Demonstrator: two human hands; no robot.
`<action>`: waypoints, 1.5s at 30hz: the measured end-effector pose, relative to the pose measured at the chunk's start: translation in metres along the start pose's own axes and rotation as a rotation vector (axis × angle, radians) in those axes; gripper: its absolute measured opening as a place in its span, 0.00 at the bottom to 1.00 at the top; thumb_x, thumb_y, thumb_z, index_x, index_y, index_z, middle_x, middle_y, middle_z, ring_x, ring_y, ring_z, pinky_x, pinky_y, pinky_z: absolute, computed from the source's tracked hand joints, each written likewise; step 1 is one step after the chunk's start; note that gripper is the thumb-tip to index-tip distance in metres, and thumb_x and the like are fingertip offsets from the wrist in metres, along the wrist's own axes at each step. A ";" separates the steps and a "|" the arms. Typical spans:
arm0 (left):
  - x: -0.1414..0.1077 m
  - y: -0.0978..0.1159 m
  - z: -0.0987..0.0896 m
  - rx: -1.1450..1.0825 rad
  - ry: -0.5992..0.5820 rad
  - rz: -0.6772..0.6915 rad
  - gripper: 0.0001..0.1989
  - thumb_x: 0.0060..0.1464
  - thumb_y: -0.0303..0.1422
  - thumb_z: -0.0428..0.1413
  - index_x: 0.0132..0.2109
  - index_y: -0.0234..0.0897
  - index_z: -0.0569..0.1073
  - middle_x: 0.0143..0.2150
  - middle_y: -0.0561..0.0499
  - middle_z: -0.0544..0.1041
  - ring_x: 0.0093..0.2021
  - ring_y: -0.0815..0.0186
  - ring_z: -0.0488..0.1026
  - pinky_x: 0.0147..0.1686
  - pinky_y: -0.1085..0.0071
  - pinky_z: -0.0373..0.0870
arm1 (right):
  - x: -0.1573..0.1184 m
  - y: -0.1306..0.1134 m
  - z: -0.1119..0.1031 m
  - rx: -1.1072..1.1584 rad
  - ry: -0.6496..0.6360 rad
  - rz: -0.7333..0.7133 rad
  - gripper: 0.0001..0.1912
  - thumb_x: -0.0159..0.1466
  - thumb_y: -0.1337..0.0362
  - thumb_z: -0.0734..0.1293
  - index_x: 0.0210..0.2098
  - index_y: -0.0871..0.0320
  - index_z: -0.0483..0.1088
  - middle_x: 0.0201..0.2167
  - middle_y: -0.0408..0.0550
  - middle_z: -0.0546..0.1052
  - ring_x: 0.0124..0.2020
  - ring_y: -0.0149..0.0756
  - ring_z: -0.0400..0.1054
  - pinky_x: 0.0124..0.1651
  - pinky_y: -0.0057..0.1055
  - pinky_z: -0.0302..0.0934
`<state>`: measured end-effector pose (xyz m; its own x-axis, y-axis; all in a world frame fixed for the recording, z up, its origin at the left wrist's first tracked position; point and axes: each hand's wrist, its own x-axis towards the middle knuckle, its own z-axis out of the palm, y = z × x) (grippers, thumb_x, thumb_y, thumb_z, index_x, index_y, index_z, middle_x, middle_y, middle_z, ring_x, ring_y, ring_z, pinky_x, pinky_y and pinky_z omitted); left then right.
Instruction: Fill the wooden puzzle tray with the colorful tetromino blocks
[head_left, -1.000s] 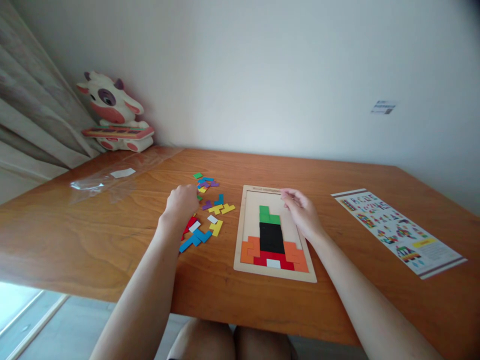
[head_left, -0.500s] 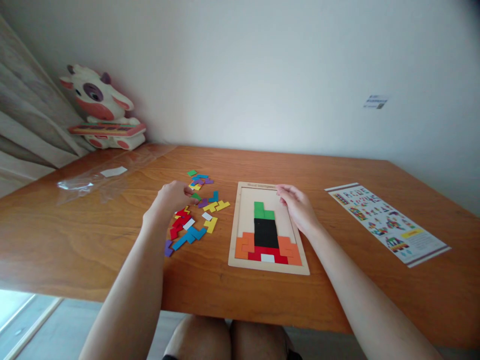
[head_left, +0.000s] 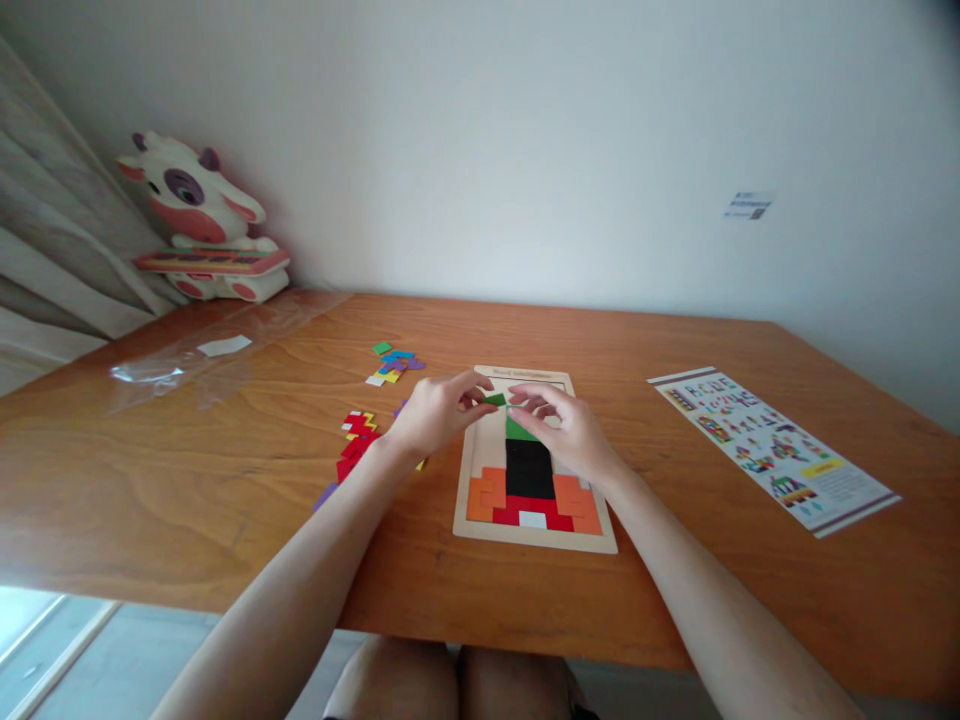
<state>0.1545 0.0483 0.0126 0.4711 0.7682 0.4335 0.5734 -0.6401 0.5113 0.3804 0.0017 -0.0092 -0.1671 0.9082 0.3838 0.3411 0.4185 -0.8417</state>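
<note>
My left hand (head_left: pixel 433 412) pinches a small green puzzle piece (head_left: pixel 493 400) over the upper left of the wooden puzzle tray (head_left: pixel 534 543). Facing it, my right hand (head_left: pixel 568 430) has its thumb and fingers curved apart close to that piece; whether they touch it is unclear. In the tray lie green pieces (head_left: pixel 519 430), partly covered by my right hand. Below them are a black block (head_left: pixel 529 468), orange pieces (head_left: pixel 487 492) on both sides, and red pieces (head_left: pixel 559 515) around a white square (head_left: pixel 532 520).
Loose red pieces (head_left: pixel 360 440) and other colours lie left of the tray, partly behind my left arm. Blue pieces (head_left: pixel 401 356) lie farther back. A printed pattern sheet (head_left: pixel 772 450) is at right. A clear plastic bag (head_left: pixel 172 368) and a cow keyboard toy (head_left: pixel 210 260) are at left.
My left hand has moved right from the loose pieces to above the tray, carrying the green piece. My right hand has shifted left from the tray's right edge towards it.
</note>
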 end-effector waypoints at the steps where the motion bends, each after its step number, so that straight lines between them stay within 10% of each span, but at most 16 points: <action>1: -0.001 0.004 0.008 -0.026 -0.005 0.037 0.11 0.56 0.39 0.61 0.44 0.38 0.75 0.33 0.53 0.81 0.30 0.69 0.76 0.32 0.76 0.70 | 0.000 -0.002 0.001 -0.029 -0.014 -0.020 0.13 0.64 0.57 0.68 0.46 0.52 0.73 0.42 0.48 0.78 0.38 0.35 0.72 0.40 0.34 0.68; 13: -0.001 0.019 0.045 0.096 -0.049 0.273 0.12 0.62 0.37 0.54 0.49 0.36 0.73 0.53 0.43 0.77 0.53 0.57 0.72 0.56 0.57 0.68 | 0.006 0.036 -0.025 -0.118 0.235 0.122 0.14 0.62 0.58 0.68 0.47 0.55 0.73 0.37 0.50 0.80 0.32 0.36 0.75 0.39 0.36 0.68; 45: -0.007 0.019 0.044 0.189 -0.170 0.304 0.14 0.63 0.35 0.51 0.49 0.39 0.78 0.50 0.42 0.76 0.50 0.56 0.72 0.51 0.58 0.71 | 0.004 0.036 -0.029 -0.315 -0.086 0.086 0.07 0.62 0.68 0.68 0.39 0.57 0.78 0.39 0.51 0.78 0.37 0.35 0.73 0.43 0.35 0.68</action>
<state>0.1921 0.0314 -0.0135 0.7337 0.5444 0.4065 0.4966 -0.8380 0.2261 0.4185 0.0202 -0.0269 -0.1985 0.9417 0.2719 0.6239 0.3353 -0.7059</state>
